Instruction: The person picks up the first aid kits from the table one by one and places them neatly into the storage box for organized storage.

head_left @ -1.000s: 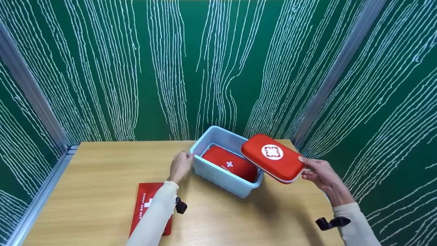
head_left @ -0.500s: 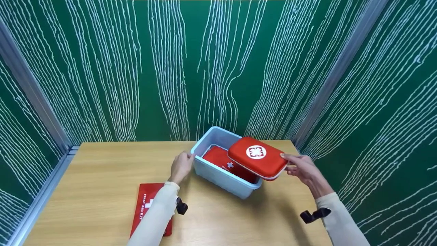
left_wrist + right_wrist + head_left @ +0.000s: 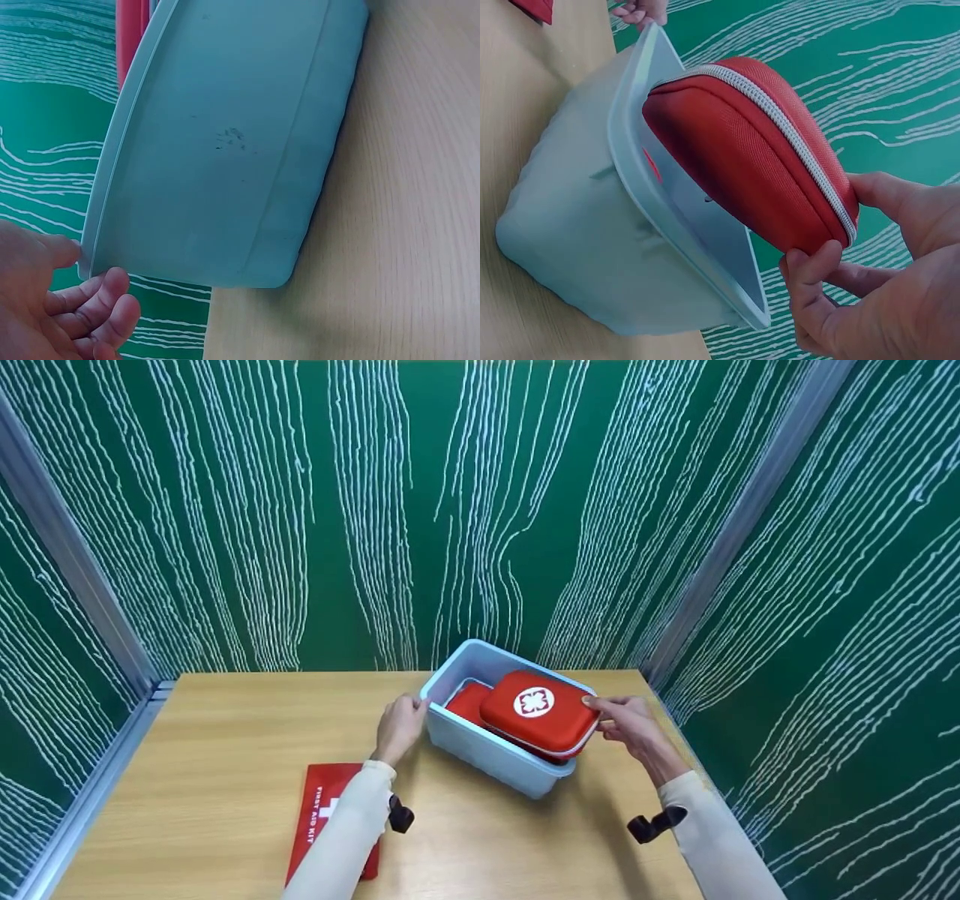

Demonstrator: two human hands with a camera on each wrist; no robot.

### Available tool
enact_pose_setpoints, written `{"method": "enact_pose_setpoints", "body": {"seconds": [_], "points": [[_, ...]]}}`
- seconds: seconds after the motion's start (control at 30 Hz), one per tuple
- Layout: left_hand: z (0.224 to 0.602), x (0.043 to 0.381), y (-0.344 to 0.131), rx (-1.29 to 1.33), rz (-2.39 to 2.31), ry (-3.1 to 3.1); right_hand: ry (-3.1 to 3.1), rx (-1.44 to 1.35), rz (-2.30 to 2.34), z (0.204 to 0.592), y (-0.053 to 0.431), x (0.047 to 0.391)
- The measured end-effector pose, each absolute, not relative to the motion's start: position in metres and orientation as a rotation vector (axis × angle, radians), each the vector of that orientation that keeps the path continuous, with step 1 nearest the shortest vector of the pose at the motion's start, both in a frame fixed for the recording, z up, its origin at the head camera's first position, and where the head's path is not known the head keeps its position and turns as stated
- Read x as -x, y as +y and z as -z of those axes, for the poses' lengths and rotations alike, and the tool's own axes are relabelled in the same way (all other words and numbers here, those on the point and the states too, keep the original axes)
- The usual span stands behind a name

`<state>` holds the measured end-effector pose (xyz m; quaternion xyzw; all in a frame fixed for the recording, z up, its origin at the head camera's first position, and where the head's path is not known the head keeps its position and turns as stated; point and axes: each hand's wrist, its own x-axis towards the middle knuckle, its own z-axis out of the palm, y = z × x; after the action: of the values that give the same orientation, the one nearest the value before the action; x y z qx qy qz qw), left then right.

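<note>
A red zippered first aid case (image 3: 551, 727) with a white round emblem hangs tilted over the right part of a light blue plastic bin (image 3: 487, 757). My right hand (image 3: 634, 727) pinches its right end, thumb on top and fingers below; the right wrist view shows the white zipper of the case (image 3: 735, 150) above the bin's rim. With thumb and fingers my left hand (image 3: 400, 727) grips the bin's left corner, also seen in the left wrist view, where the hand (image 3: 60, 300) holds the rim. Inside the bin lies another red first aid case (image 3: 466, 703), partly covered by the held one.
A flat red first aid kit pouch (image 3: 322, 802) with white lettering lies on the wooden table (image 3: 225, 735), partly under the left forearm. Green walls (image 3: 375, 510) with white line patterns stand behind and at both sides, with metal posts at the corners.
My right hand has carried the red case leftward and slightly down, from beyond the bin's right side to over its opening. The left hand and the bin have stayed put.
</note>
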<state>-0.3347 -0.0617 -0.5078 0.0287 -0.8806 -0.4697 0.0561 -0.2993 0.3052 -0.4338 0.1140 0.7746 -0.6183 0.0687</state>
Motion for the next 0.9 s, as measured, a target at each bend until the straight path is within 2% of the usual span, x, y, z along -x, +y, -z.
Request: {"method": "enact_pose_setpoints", "body": {"seconds": [0.67, 0.9], "points": [[0.510, 0.334, -0.061, -0.103, 1.492, -2.647, 2.546, -0.476, 1.604, 0.441, 0.267, 0.314], [0.509, 0.335, -0.061, -0.113, 1.510, -2.653, 2.588, -0.420, 1.557, 0.447, 0.257, 0.317]]}}
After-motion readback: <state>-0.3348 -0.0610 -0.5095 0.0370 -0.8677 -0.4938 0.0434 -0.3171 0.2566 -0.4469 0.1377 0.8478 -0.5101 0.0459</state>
